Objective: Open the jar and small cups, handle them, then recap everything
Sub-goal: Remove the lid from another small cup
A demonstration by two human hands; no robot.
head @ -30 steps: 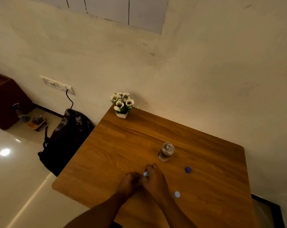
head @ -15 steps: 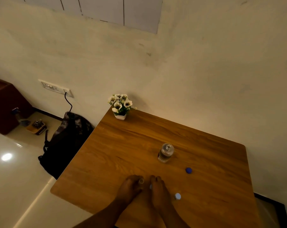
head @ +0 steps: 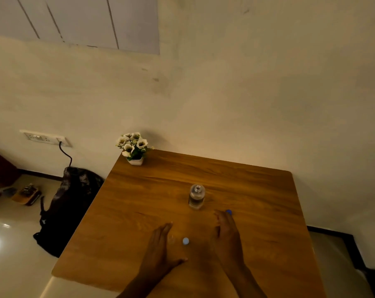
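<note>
On the desk [head: 139, 201], left to right: small flower pot [head: 135, 160] sits at the far-left corner, well clear of the work area, ignore it.

Left hand [head: 158, 248] lies flat and released, palm down, fingers stretched forward, holding nothing. Just right of its fingers there's a faint clear shape, possibly a small cup; too dim to confirm.

Small cup with pale blue cap [head: 185, 241] stands between the two hands, touching neither. Looks light and tiny: easy to knock over or skid on the smooth wood. Best hold is a fingertip pinch on the body low down, other hand twisting the cap. A full-hand grab won't work.

Jar [head: 196, 196] stands upright further back, mid-desk, apart from both hands. Mouth looks open, no lid on it. Clear, glass-like, liquid inside, so probably heavier than it looks, slick and breakable. Grip round the body below the shoulder, keep it vertical, no tilting while uncapped.

Right hand [head: 226, 233] is open too, edge-on to the desk, fingers reaching forward, grasping nothing. Fingertips are right next to the dark blue cap [head: 229, 212]; can't tell if they touch it. Likely the jar's lid, so recapping the jar looks like the next step. The cap is small, flat and rigid, so pinch it by the rim.
</note>
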